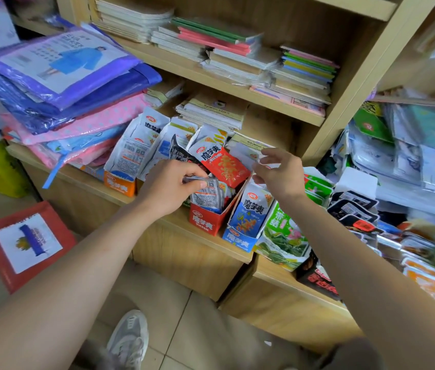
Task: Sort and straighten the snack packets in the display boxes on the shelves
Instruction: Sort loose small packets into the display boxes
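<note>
A red display box (205, 221) stands on the wooden shelf (173, 222), holding several silver snack packets (208, 194). My left hand (169, 184) is over this box and pinches the top edge of a silver packet. My right hand (278, 173) hovers above the blue display box (240, 237), fingers loosely spread, touching the white flap behind it; it holds nothing that I can see. A blue-and-white packet (253, 209) stands upright in the blue box. An orange display box (119, 184) with white packets sits at the left.
A green snack box (283, 236) and dark packets (352, 206) crowd the shelf to the right. Folded raincoat packs (58, 76) are piled at the left. Notebooks (240, 52) fill the upper shelves. A red packet (26, 244) lies on the floor beside my shoe (131, 340).
</note>
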Tool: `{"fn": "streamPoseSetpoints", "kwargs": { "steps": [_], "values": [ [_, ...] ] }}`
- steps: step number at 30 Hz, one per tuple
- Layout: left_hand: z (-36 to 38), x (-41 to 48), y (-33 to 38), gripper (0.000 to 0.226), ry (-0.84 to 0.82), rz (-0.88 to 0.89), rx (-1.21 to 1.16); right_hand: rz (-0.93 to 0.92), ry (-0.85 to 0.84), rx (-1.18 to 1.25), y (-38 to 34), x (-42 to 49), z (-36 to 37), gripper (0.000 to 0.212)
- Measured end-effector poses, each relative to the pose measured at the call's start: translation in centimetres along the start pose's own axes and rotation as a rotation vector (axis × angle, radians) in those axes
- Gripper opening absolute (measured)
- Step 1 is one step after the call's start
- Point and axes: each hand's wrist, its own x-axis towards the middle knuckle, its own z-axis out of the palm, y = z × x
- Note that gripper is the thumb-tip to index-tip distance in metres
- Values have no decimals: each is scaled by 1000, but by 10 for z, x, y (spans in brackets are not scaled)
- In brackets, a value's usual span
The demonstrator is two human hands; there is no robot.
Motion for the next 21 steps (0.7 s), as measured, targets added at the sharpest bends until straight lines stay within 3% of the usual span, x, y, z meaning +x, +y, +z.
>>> {"fn": "streamPoseSetpoints", "kwargs": {
  "steps": [6, 11, 14, 18, 21],
  "values": [
    [4, 1, -2, 8, 30, -20, 0, -254, -82, -131, 16, -48, 1, 22],
    [5, 0, 1, 11, 17, -17, -28, -452, -206, -455, 49, -70, 20, 54],
    [3, -2, -2, 12, -29, -21, -53, -565, -157, -628, 55, -69, 23, 54],
    [0, -4, -5, 14, -47, -62, -78, -592, -109, -643, 36, -56, 17, 59],
    [-2, -7, -6, 16, -52, -70, -90, -541, -289, -693, 33, -43, 13, 82]
  ]
}}
